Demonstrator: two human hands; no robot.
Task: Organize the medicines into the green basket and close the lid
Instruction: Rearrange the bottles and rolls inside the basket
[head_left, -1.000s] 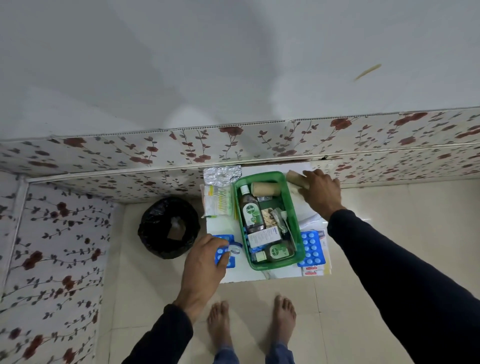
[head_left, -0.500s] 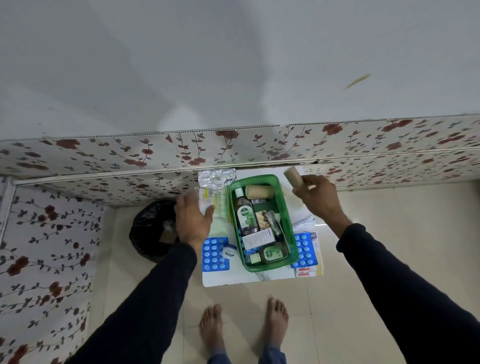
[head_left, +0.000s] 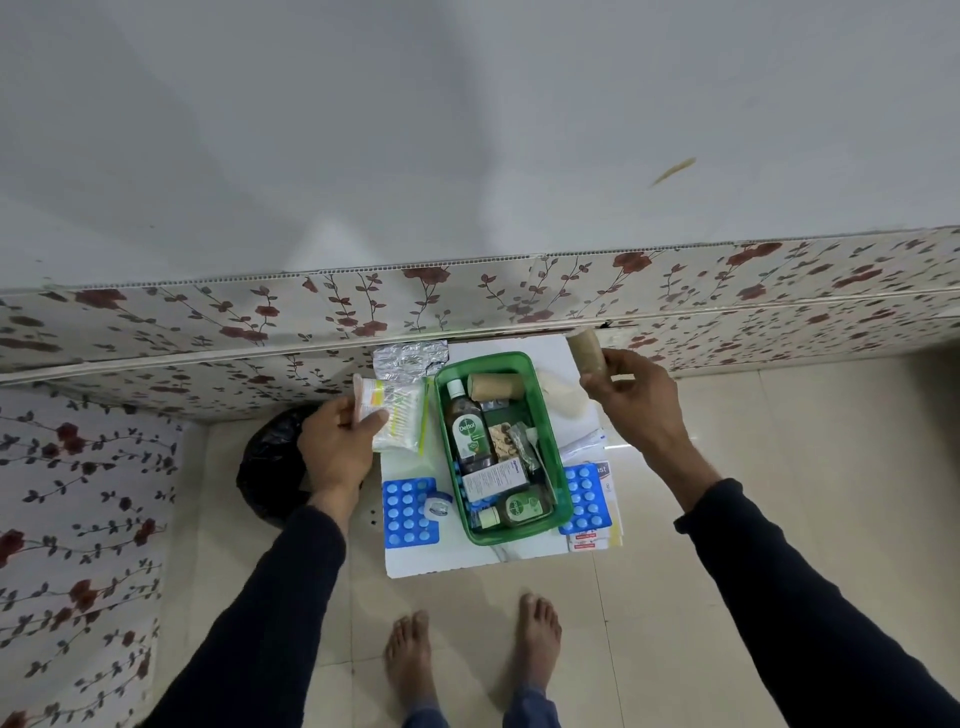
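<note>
The green basket (head_left: 551, 415) sits open on a small white table (head_left: 467, 564), holding two Dettol bottles, a white box, a beige roll and small packets. My right hand (head_left: 636, 397) grips a second beige bandage roll (head_left: 586, 349), lifted just right of the basket's far end. My left hand (head_left: 337, 441) holds a white packet (head_left: 370, 397) left of the basket, over a clear pack of cotton swabs (head_left: 402, 423). Blue blister sheets lie at the left (head_left: 402, 512) and right (head_left: 584, 499) of the basket.
A silver blister strip (head_left: 410, 357) lies at the table's far left corner. A white cotton wad (head_left: 563, 397) and papers rest right of the basket. A black bin (head_left: 270, 462) stands on the floor to the left. Floral-panelled walls enclose the back and left. My bare feet are below.
My left hand left the blue blister sheet, moved up to the far left of the table and took the white packet. My right hand lifted the beige roll off the table.
</note>
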